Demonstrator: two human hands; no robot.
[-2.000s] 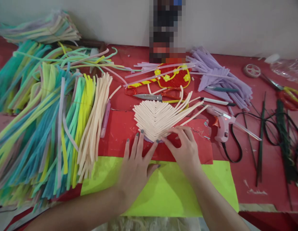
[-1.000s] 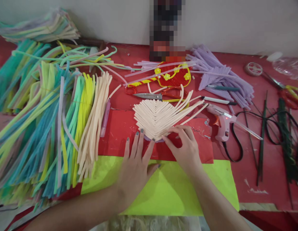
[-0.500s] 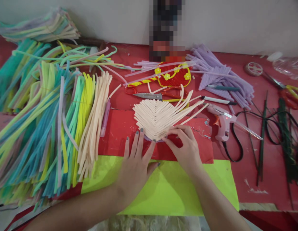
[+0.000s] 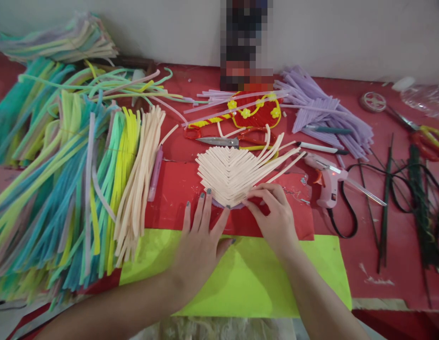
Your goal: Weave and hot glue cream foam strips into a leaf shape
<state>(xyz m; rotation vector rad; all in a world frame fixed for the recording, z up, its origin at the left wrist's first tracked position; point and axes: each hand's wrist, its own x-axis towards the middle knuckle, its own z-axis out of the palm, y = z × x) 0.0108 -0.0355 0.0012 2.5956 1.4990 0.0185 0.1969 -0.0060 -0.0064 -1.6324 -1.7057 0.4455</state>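
Observation:
In the middle lies a fan-shaped piece of cream pipe cleaners [image 4: 228,172], laid in a chevron, with loose ends sticking out at the upper right. A purple edge [image 4: 221,206] shows under its lower tip. My left hand [image 4: 201,236] rests flat with fingers spread, its fingertips touching the lower left edge and tip. At the lower right edge, my right hand [image 4: 276,219] has thumb and forefinger pinched together on a cream pipe cleaner, whose held part is mostly hidden by the fingers.
Bundles of coloured pipe cleaners [image 4: 73,189] fill the left side. Scissors [image 4: 219,141] and a red-and-yellow ornament [image 4: 254,111] lie behind the piece. A pink glue gun [image 4: 327,177] with a black cord stands right, near purple pipe cleaners [image 4: 314,108]. Yellow-green sheet [image 4: 254,278] lies in front.
My right thumb and forefinger have slid slightly to the right along the lower right edge. My left hand and the cream piece have stayed in place.

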